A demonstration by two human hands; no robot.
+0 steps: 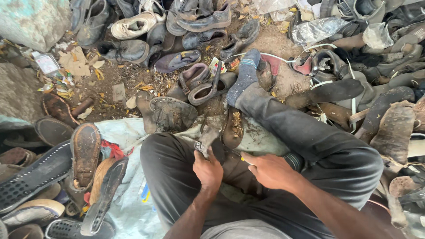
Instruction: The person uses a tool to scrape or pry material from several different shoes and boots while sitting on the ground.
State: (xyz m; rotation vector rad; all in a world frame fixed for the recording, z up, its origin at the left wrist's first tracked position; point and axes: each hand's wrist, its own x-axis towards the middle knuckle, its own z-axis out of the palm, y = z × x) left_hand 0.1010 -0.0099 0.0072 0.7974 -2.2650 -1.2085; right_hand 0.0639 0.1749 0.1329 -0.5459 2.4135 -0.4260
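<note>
I sit on the ground with my legs in dark trousers [310,132] stretched ahead, one foot in a blue-grey sock [245,73]. My left hand [207,170] is closed around a worn dark shoe [212,141] held over my lap. My right hand [270,170] is beside it, fingers curled, pinching a small yellow-tipped tool [243,159] against the brown shoe sole [232,128]. Part of the shoe is hidden behind my hands.
Old shoes lie heaped at the top [133,26] and the right [389,124]. Loose soles [86,152] are stacked at left on a pale sheet [128,208]. A worn sole [170,113] lies ahead on littered dirt. A plastic bag [316,28] sits at top right.
</note>
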